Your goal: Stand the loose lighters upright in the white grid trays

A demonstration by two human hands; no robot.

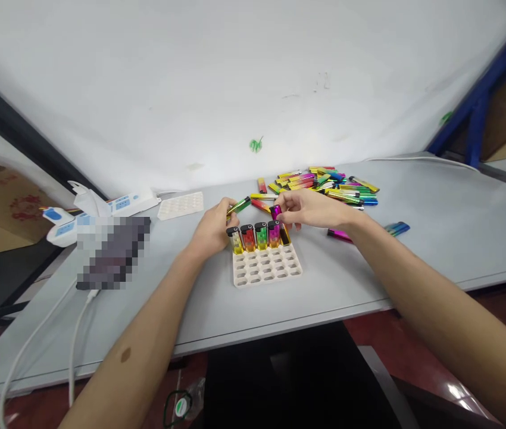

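A white tray with rows of oval holes (pixel 267 268) lies in front of me. Several shiny lighters, among them a red one (pixel 248 238) and a green one (pixel 261 236), stand upright along its far row. At that row's right end a gold and dark lighter (pixel 285 236) leans slightly. My left hand (pixel 214 227) is closed around a green and yellow lighter (pixel 239 206), held tilted beyond the tray's left corner. Thumb and fingers of my right hand (pixel 304 207) pinch a magenta lighter (pixel 275 211) just above the far row; its lower part is hidden.
Behind my right hand lies a loose pile of metallic lighters (pixel 302 179). A blue lighter (pixel 398 229) sits farther right. Another white tray (pixel 181 205) lies back left, near power strips (pixel 123 204) and a blurred-out dark object (pixel 116 253) with white cables. A white wall stands behind.
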